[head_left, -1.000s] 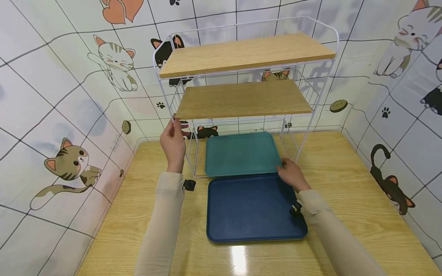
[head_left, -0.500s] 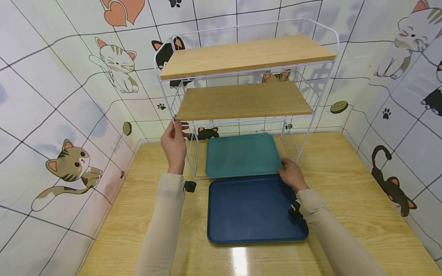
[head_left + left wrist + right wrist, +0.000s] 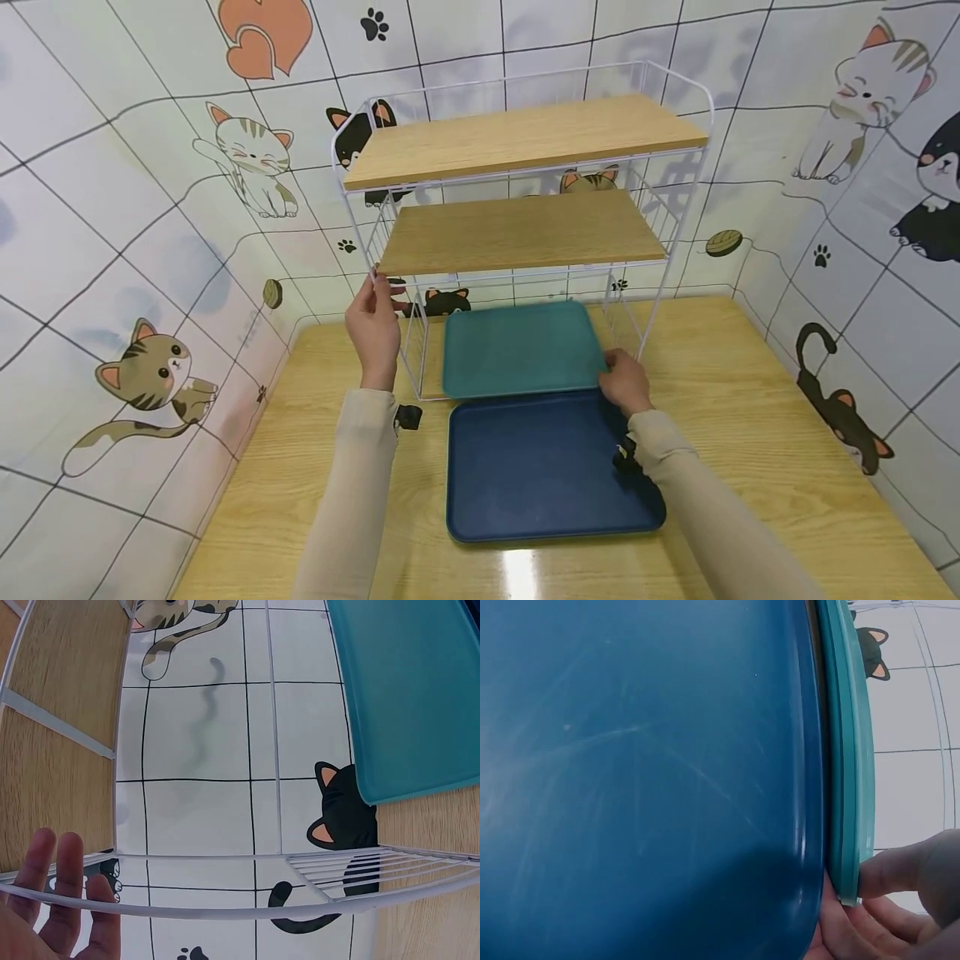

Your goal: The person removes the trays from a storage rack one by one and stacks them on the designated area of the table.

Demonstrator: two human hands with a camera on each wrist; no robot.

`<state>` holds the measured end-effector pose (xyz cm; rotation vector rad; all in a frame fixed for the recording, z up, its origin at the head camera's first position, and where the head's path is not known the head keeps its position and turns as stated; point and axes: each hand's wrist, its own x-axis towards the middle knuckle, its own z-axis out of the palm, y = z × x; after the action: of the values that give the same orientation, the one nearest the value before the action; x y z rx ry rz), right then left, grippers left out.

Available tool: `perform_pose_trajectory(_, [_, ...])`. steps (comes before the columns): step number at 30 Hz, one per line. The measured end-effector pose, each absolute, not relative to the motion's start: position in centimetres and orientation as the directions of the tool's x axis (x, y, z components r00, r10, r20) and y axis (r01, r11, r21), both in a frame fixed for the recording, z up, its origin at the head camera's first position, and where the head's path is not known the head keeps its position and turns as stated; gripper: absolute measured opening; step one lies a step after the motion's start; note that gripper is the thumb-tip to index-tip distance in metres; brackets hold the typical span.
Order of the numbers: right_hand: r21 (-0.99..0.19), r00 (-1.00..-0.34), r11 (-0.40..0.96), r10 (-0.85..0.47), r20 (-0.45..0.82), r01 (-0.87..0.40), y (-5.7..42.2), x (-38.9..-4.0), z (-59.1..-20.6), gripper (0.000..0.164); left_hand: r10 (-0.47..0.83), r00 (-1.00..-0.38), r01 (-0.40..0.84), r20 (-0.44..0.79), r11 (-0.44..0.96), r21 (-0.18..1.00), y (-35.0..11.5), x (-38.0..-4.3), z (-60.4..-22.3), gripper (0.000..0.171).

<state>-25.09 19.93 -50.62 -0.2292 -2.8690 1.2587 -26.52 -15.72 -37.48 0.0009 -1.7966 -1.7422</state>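
A white wire rack with wooden shelves stands at the back of the table. My left hand grips its left front post at the middle shelf; in the left wrist view, the fingers reach behind the white wire. On the rack's lowest level lies a teal tray. My right hand pinches its front right corner, thumb on the rim and fingers below, as the right wrist view shows. Directly in front, a dark blue tray lies on the table, its back edge close to the teal tray.
The upper wooden shelf spans the top of the rack. Tiled walls with cat drawings enclose the wooden table at the back and both sides. My right forearm passes over the blue tray's right edge.
The head view has tilted slightly, so the scene sits a little lower. Both hands keep their holds, and the trays and rack look unmoved.
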Motion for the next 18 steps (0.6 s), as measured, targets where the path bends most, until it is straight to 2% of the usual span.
perform_pose_trajectory(5, [-0.754, -0.987, 0.639, 0.142, -0.077, 0.15, 19.9, -24.8, -50.4, 0.053, -0.418, -0.808, 0.403, 0.416, 0.122, 0.907, -15.4, -25.9, -36.7, 0.036])
perform_pose_trajectory(11, [-0.828, -0.989, 0.552, 0.15, -0.016, 0.097, 19.5, -24.6, -48.8, 0.051, -0.412, -0.801, 0.418, 0.434, 0.134, 0.899, -14.5, -24.1, -34.7, 0.036])
perform_pose_trajectory(14, [-0.891, -0.991, 0.447, 0.128, -0.023, 0.079, 19.1, -24.5, -47.5, 0.055, -0.412, -0.798, 0.43, 0.44, 0.122, 0.895, -14.5, -24.1, -34.8, 0.035])
perform_pose_trajectory(18, [-0.963, -0.993, 0.246, 0.072, -0.094, 0.109, 19.2, -24.6, -47.1, 0.057, -0.413, -0.803, 0.419, 0.43, 0.123, 0.9, -14.6, -24.1, -34.9, 0.035])
